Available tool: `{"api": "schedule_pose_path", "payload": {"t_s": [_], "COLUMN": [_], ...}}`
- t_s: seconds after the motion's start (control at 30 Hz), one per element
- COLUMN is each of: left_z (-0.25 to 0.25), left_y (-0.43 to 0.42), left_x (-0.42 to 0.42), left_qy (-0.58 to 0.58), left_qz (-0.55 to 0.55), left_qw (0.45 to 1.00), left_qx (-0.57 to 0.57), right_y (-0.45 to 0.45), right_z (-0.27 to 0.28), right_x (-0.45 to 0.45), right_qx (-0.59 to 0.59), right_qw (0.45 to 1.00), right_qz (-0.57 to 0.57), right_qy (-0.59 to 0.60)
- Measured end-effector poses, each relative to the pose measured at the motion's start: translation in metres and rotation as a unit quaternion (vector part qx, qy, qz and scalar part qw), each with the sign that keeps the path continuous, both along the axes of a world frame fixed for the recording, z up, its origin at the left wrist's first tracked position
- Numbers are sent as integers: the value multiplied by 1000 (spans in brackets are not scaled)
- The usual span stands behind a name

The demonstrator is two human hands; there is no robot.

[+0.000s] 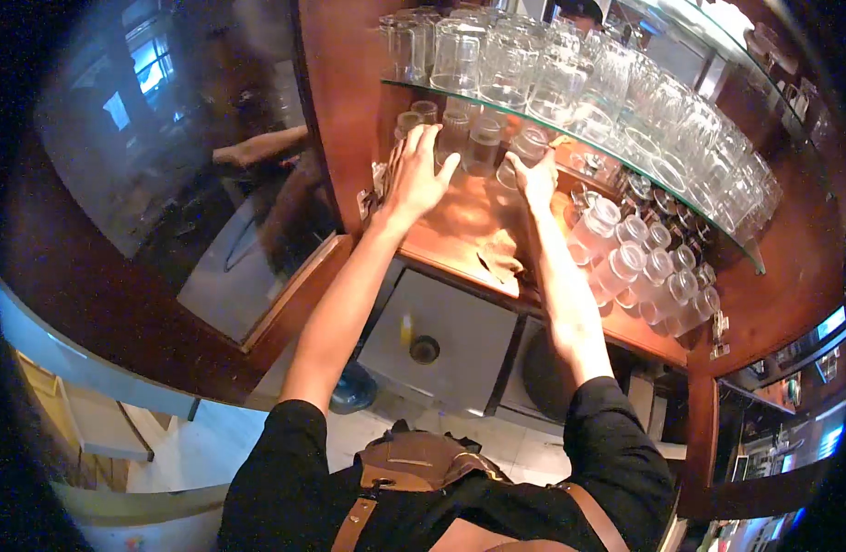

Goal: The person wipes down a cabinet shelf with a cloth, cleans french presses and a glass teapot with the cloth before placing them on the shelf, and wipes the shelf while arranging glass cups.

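Observation:
Inside a wooden cabinet, my left hand (pixel 416 175) is raised beside small glasses on the left of the lower shelf, its fingers together and thumb apart. My right hand (pixel 537 173) is closed around a clear glass (pixel 531 143), below the edge of the glass shelf. Between my hands, a clear glass (pixel 483 144) stands on the wooden shelf (pixel 460 216). A brown crumpled piece (pixel 502 262) lies near the shelf's front edge. Right of my right forearm stand several frosted glasses (pixel 621 265).
The glass shelf (pixel 570 132) above carries rows of clear glasses (pixel 506 69). An open cabinet door (pixel 202 166) with dark glass is at the left. Below are a grey sink (pixel 441 336) and a blue container (pixel 354 386). Another open door (pixel 782 423) is at the right.

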State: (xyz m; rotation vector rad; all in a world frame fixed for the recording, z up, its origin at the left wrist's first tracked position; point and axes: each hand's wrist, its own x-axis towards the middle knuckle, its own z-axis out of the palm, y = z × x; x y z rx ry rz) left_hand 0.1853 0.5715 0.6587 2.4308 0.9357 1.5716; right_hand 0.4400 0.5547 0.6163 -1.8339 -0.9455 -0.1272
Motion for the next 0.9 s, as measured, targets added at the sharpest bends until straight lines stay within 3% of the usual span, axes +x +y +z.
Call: {"api": "schedule_pose_path", "payload": {"t_s": [0.03, 0.17, 0.23, 0.27, 0.3, 0.4, 0.47, 0.5, 0.53, 0.57, 0.6, 0.7, 0.73, 0.9], "left_z": [-3, -21, -21, -22, -25, -44, -60, -77, -98, -119, -141, -213, -242, -361], "left_y": [-10, -68, -102, -118, -134, -168, -188, -194, -198, -204, -209, -221, -223, -222], "left_x": [1, 5, -5, -10, -21, -60, -80, -88, -92, -94, -95, -87, -79, -29], "left_qy": [-25, -64, -77, -93, -94, -24, -29, -38, -46, -40, -22, 41, 48, 144], "left_qz": [-38, -141, -192, -225, -232, -205, -186, -186, -186, -185, -172, -158, -163, -168], "left_qw": [999, 984, 967, 951, 949, 931, 911, 904, 895, 888, 885, 872, 869, 848], "left_qx": [-14, -88, -150, -192, -194, -302, -366, -384, -403, -418, -433, -462, -465, -481], "right_y": [-18, -87, -140, -157, -186, -230, -244, -245, -238, -237, -228, -186, -175, -165], "right_z": [4, -4, -4, -20, -17, -13, -20, -18, -13, -4, -8, -35, -45, -64], "right_x": [-10, -46, -84, -97, -119, -151, -153, -146, -133, -119, -107, -53, -39, -36], "right_qx": [101, 171, 109, 134, 111, 32, -110, -124, -37, -89, -41, -140, -149, -129], "right_qw": [994, 973, 967, 956, 951, 923, 898, 885, 889, 905, 926, 907, 889, 911], "right_qz": [29, 129, 228, 223, 273, 352, 397, 431, 426, 375, 300, 258, 294, 295], "right_qy": [-11, -88, -38, -139, -96, -155, -153, -126, -165, -181, -226, -301, -318, -259]}}
